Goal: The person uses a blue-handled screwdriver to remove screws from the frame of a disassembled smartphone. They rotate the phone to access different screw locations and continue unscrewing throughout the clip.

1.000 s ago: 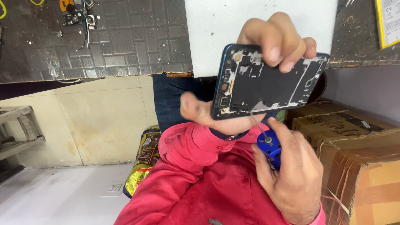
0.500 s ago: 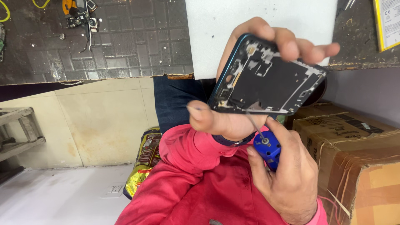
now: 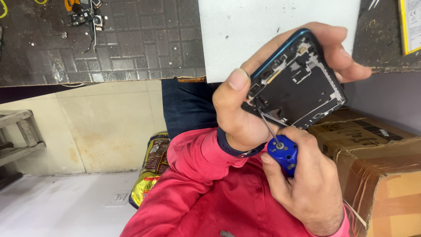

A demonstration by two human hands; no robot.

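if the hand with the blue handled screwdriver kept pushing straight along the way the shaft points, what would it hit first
Most likely the opened dark phone body with the teal edge. The right hand aims the blue-handled screwdriver up-left, with its thin shaft tip at the phone's lower corner, beside the left hand gripping it. Whether the tip already touches is unclear.

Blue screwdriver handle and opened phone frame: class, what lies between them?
In the head view, only the thin metal shaft spans from the screwdriver handle, gripped by one hand, to the phone frame.

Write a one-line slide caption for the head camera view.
Left hand grips an opened phone frame while the right hand works a blue-handled screwdriver into its lower edge.
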